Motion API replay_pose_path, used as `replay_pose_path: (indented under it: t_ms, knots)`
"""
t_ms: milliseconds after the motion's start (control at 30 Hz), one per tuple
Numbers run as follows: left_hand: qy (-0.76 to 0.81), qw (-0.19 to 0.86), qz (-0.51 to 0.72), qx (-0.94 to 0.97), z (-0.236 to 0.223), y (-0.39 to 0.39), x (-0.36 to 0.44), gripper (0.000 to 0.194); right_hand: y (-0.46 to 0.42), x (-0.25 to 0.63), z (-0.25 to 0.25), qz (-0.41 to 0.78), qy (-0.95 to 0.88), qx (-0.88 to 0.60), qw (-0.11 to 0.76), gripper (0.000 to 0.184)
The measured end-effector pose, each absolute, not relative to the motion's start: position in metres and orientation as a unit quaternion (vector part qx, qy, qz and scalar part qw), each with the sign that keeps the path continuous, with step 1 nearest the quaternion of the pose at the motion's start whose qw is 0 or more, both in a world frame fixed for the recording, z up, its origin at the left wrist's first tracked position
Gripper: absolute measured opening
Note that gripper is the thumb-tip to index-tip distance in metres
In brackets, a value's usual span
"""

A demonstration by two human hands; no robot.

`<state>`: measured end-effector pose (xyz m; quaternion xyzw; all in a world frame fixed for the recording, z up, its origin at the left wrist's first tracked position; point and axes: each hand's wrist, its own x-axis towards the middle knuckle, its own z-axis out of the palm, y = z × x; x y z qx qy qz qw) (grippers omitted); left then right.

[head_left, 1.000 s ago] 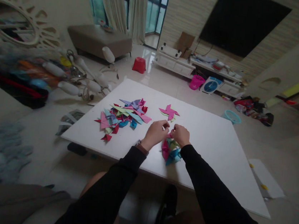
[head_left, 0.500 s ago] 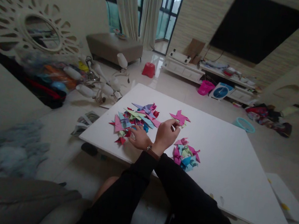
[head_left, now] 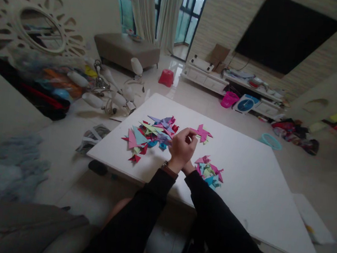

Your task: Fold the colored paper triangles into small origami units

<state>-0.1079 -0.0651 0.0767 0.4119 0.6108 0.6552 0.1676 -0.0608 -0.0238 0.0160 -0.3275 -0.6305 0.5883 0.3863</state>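
Nearest the camera, two black long sleeves (head_left: 142,217) reach over a white rectangular table (head_left: 250,184), the wrists close together. The left hand (head_left: 182,147), with a brown band at its wrist, is raised with its fingers curled toward the thumb; whether the tips meet or grip anything cannot be told. The right hand (head_left: 188,167) is mostly hidden behind it, so its fingers and any hold cannot be made out. Just right of the wrists lies a small cluster of folded pink, green and blue paper pieces (head_left: 208,171). To the left of the hands spreads a larger, loose heap of folded red, pink, purple, green and blue paper shapes (head_left: 147,131). Beyond the fingers, a flat magenta paper pinwheel shape (head_left: 203,133) rests on the table, with light green paper at its edge. Farther back stand a red plastic stool (head_left: 166,78), a bright pink bucket (head_left: 229,99) and a blue-and-white fan (head_left: 245,104), below a large black television (head_left: 288,34).
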Motion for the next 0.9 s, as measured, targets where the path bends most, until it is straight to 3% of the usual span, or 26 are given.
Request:
replay_pose_path:
  t_ms: [167, 300, 433, 733, 900]
  knots:
    - [0.582, 0.208, 0.686, 0.383, 0.061, -0.063, -0.098, 0.01, -0.023, 0.052, 0.011, 0.49, -0.603, -0.436, 0.454, 0.019]
    - [0.57, 0.289, 0.68, 0.36, 0.04, -0.053, -0.082, 0.013, -0.019, 0.108, 0.004, 0.506, -0.485, -0.475, 0.532, 0.024]
    - [0.573, 0.37, 0.64, 0.353, 0.024, -0.04, -0.058, 0.016, -0.007, 0.126, 0.006, 0.518, -0.433, -0.475, 0.565, 0.032]
    - [0.572, 0.436, 0.631, 0.291, 0.013, -0.021, -0.017, 0.025, 0.025, 0.14, 0.009, 0.545, -0.364, -0.457, 0.601, 0.039]
    - [0.526, 0.551, 0.61, 0.218, 0.009, -0.019, 0.003, 0.022, 0.031, 0.137, 0.007, 0.553, -0.362, -0.436, 0.611, 0.038]
